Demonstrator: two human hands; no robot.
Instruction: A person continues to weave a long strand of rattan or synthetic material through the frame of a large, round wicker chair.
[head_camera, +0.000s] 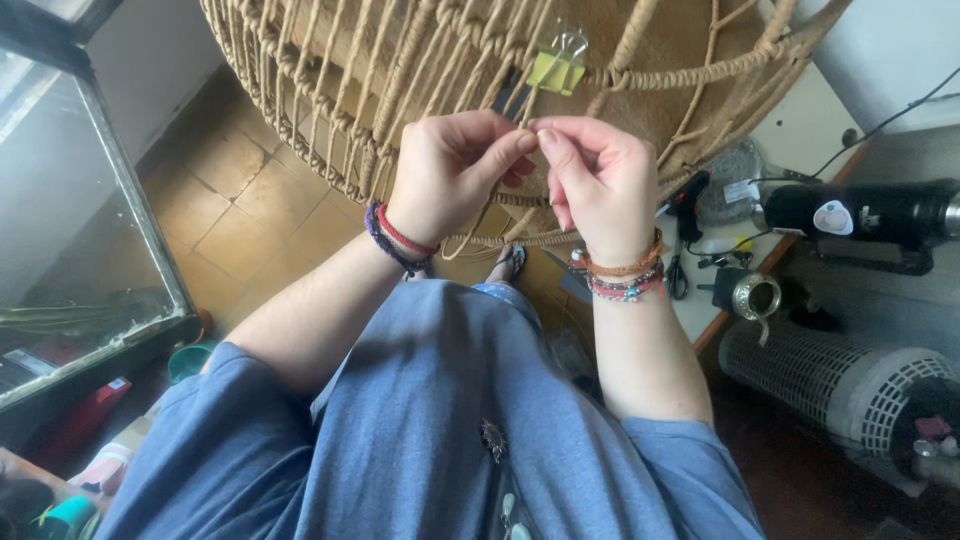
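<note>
A large round wicker frame (420, 70) of woven cane fills the top of the head view, tilted toward me. My left hand (450, 170) and my right hand (595, 180) meet in front of it, fingertips pinched together on a thin cane strand (528, 100) that runs up into the weave. A yellow binder clip (557, 68) is clamped on the frame just above my fingers. Both wrists wear several bracelets. My lap in a blue garment lies below.
A glass tank (90, 230) stands at the left on the tiled floor (240, 220). At the right a white table (800, 130) carries scissors (677, 275), a black tool (870, 215) and cables. A white perforated cylinder (840, 385) lies below it.
</note>
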